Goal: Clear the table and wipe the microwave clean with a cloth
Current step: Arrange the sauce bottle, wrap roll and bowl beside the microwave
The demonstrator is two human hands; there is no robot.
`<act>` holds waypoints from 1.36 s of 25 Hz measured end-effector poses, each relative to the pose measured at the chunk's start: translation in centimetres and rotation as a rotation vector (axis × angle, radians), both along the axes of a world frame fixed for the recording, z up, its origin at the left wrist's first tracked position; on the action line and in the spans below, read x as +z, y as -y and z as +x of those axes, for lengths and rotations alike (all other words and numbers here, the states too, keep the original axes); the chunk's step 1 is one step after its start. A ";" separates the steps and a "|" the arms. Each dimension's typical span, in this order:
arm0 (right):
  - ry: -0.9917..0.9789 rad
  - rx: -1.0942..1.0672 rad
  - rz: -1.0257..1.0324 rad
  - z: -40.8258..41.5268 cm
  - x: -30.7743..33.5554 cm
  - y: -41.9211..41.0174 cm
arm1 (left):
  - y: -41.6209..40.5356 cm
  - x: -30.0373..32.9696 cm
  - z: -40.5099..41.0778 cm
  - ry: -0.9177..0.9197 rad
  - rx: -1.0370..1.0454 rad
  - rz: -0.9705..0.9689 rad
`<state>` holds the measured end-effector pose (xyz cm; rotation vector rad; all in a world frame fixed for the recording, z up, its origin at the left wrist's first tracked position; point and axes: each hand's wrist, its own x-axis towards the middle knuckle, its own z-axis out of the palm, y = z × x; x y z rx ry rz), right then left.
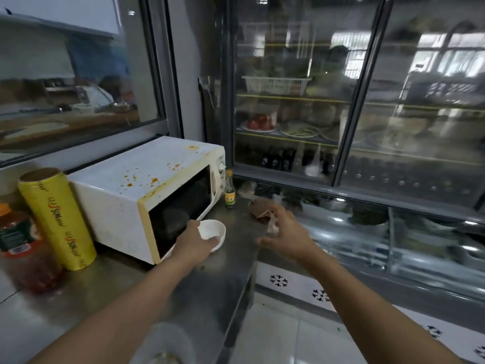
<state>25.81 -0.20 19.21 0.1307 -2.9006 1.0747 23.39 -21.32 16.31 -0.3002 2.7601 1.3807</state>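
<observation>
From my remote view, at the far left of the steel desk (pixel 78 298) I see a jar with an orange lid (pixel 19 243) holding something red, and just beside it an upright yellow roll of wrap (pixel 56 219). Next comes the white microwave (pixel 136 190), its top and front edge spotted with orange stains; its dark door window faces the near right. In front of the microwave door, my left hand (pixel 193 241) grasps a small white bowl (pixel 214 232), with the thumb on its near rim and the fingers curled around the bowl's side. At the near edge of the desk a blurred white dish (pixel 162 345) with some food remains is partly visible. Right of the microwave stands a small bottle with a yellow cap (pixel 230 191). Further right, my right hand (pixel 284 233) pinches a small crumpled clear plastic piece (pixel 273 224), near a brown wrinkled thing (pixel 259 207) lying on the desk. Behind stands a glass-door fridge (pixel 354 101) with food on its shelves
</observation>
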 end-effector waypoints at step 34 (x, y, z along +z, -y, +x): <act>0.240 0.310 -0.085 -45.3 -10.6 1.2 | -5.8 -8.4 -26.8 0.093 0.677 -0.026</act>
